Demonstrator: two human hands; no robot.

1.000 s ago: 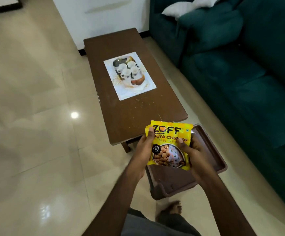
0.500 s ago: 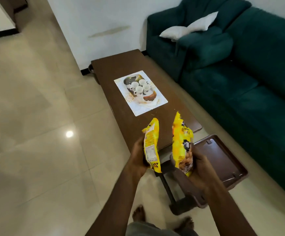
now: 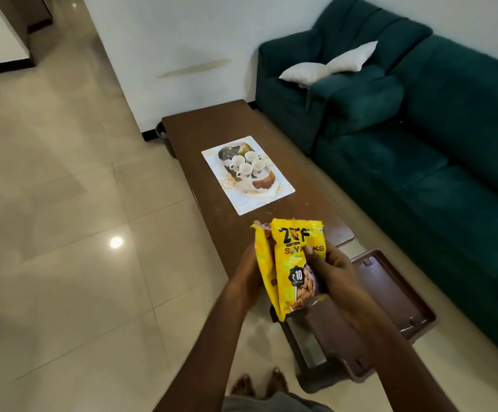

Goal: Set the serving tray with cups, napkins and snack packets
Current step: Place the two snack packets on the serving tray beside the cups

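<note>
Two yellow snack packets are held upright in front of me. My right hand (image 3: 332,273) grips the front packet (image 3: 293,260), printed with a 10 mark. My left hand (image 3: 246,275) holds the second packet (image 3: 263,263) edge-on just behind and left of it. Below my right forearm a brown serving tray (image 3: 390,295) lies tilted past the near end of the long brown coffee table (image 3: 212,126). On the table a white placemat (image 3: 280,191) carries a decorated tray (image 3: 267,182) with several white cups (image 3: 246,171).
A dark green sofa (image 3: 435,150) with a white cushion (image 3: 328,65) runs along the table's right side. Glossy beige floor tiles (image 3: 63,233) spread to the left. My bare feet (image 3: 259,382) stand by the table's near end. A white wall (image 3: 182,40) is behind the table.
The two packets, spread apart half a second ago, have come together, with the right one turned face-on. My view has lifted and shifted, so the table appears farther.
</note>
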